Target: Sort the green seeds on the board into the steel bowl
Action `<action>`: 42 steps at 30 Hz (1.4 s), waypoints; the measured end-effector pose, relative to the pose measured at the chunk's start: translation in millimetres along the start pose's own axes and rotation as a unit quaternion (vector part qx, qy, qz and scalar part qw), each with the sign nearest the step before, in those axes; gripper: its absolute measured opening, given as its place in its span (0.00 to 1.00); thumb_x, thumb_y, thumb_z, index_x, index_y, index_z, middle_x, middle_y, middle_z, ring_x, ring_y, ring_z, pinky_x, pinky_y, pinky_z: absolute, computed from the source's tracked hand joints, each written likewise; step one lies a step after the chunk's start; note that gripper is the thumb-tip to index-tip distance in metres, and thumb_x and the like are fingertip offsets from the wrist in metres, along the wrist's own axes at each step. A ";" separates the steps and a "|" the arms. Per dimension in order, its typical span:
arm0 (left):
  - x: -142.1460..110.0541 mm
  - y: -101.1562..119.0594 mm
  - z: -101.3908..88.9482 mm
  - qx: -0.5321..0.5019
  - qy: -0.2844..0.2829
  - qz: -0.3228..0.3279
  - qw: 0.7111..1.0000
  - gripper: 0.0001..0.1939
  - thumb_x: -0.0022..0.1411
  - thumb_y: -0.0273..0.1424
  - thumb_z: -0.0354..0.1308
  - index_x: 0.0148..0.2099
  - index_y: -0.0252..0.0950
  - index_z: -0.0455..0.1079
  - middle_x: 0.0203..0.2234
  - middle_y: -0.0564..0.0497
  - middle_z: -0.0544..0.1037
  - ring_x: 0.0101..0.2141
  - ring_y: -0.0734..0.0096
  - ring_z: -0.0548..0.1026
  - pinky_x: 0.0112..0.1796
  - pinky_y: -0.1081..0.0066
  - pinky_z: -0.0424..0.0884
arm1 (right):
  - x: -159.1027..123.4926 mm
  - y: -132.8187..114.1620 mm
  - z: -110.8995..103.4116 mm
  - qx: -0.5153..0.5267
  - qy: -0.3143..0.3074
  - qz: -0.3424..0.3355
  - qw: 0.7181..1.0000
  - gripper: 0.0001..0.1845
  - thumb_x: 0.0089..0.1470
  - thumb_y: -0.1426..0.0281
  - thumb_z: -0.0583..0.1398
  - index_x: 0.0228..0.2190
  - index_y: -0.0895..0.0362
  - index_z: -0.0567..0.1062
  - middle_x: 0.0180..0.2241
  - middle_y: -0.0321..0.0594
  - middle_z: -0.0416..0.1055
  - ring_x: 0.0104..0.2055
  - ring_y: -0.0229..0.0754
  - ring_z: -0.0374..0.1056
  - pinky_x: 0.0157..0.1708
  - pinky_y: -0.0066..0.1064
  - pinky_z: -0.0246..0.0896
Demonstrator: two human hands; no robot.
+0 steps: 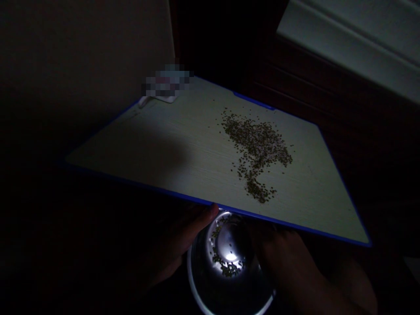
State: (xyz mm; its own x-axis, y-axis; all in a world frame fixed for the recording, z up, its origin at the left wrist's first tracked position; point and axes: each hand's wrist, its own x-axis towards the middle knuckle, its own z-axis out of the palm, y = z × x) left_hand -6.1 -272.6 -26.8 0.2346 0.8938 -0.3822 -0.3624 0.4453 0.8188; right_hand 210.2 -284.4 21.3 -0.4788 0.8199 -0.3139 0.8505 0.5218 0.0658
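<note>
In dim light, a pale board [203, 162] with a blue edge carries a loose patch of small greenish-brown seeds or beans [259, 142]. A shiny steel bowl [197, 286] is below its near edge, with more of these grains [229, 267] around the raised middle of its bottom. My left hand [188, 232] is closed at the bowl's left side, its thumb along the rim and its tip against the board's blue edge. From the right, my right hand [278, 245] reaches over the bowl close under the board's edge; darkness and the board hide its fingers.
A small white object [167, 94], partly pixelated, lies at the board's far left corner. Beside it rises a plain wall [88, 57]. Dark wooden panelling [311, 83] stands behind the board, with a pale ledge [354, 35] at upper right.
</note>
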 end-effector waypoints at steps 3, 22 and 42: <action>-1.2 1.4 0.8 -0.003 -0.007 0.008 1.000 0.15 0.63 0.40 0.59 0.51 0.50 0.76 0.59 0.55 0.73 0.60 0.57 0.67 0.61 0.57 0.56 | 6.2 -3.2 1.7 -0.014 -0.014 0.009 1.000 0.18 0.53 0.83 0.56 0.43 0.57 0.76 0.37 0.46 0.81 0.32 0.42 0.78 0.29 0.27 0.67; -1.6 4.9 4.9 -0.049 -0.004 -0.009 0.999 0.16 0.61 0.37 0.62 0.52 0.49 0.75 0.60 0.53 0.72 0.61 0.56 0.65 0.61 0.57 0.57 | 16.5 -2.2 9.4 -0.019 0.011 -0.015 1.000 0.14 0.53 0.81 0.55 0.37 0.59 0.78 0.32 0.46 0.80 0.29 0.39 0.75 0.29 0.26 0.63; -1.3 -2.0 -0.5 -0.032 -0.016 -0.034 0.999 0.16 0.59 0.40 0.63 0.51 0.50 0.75 0.58 0.53 0.74 0.61 0.55 0.65 0.62 0.53 0.54 | 8.0 0.6 10.3 -0.036 0.032 -0.035 0.998 0.12 0.52 0.81 0.56 0.36 0.61 0.76 0.28 0.46 0.79 0.23 0.38 0.72 0.23 0.26 0.60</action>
State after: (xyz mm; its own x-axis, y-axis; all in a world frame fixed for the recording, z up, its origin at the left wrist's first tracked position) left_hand -6.0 -274.6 -28.2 0.2892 0.8599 -0.4206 -0.4009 0.5078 0.7626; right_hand 209.1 -280.0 9.1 -0.5517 0.7927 -0.2592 0.7975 0.5924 0.1143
